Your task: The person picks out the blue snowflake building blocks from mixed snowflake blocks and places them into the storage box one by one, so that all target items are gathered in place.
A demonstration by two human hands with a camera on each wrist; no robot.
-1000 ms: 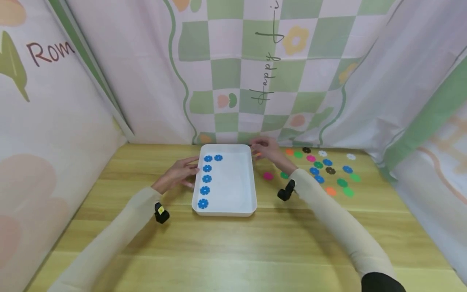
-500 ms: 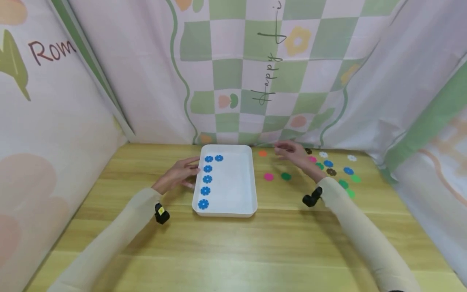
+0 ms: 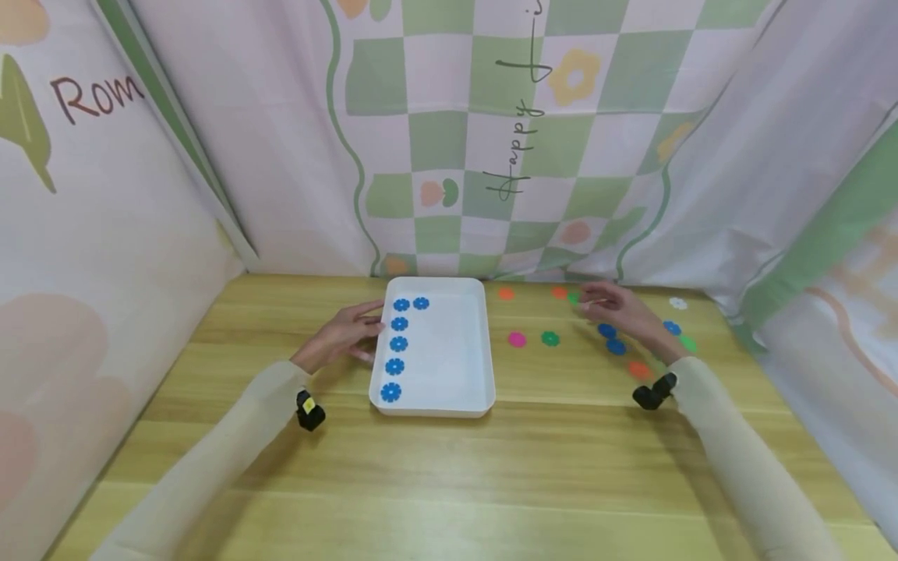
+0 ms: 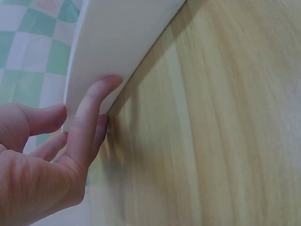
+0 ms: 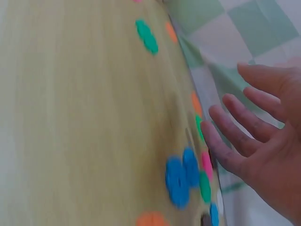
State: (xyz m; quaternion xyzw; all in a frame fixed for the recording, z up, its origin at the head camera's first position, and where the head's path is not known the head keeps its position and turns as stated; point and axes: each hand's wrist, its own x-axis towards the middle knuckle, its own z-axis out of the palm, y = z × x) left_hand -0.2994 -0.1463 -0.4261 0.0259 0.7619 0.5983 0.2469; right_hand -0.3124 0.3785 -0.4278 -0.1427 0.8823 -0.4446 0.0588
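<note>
A white rectangular tray (image 3: 449,351) stands on the wooden table. Inside it, blue flower-shaped discs (image 3: 398,344) form a column along the left side, with one more beside the top disc. My left hand (image 3: 344,336) rests against the tray's left edge. In the left wrist view, its fingers (image 4: 84,120) touch the outer wall and the thumb tip is at the rim. Over the loose discs at the right hovers my right hand (image 3: 620,312), fingers spread and holding nothing in the right wrist view. Two blue discs (image 3: 612,339) lie just below it, and it hides some others.
Between tray and right hand lie a pink disc (image 3: 517,340), a dark green disc (image 3: 550,339) and an orange disc (image 3: 506,294). Farther right are a white disc (image 3: 677,303) and another orange disc (image 3: 639,370). A checked curtain (image 3: 491,156) borders the table's back edge.
My right hand has moved rightward from beside the tray's top right corner to above the loose discs, uncovering an orange disc by the tray. My left hand and the tray's discs have stayed put.
</note>
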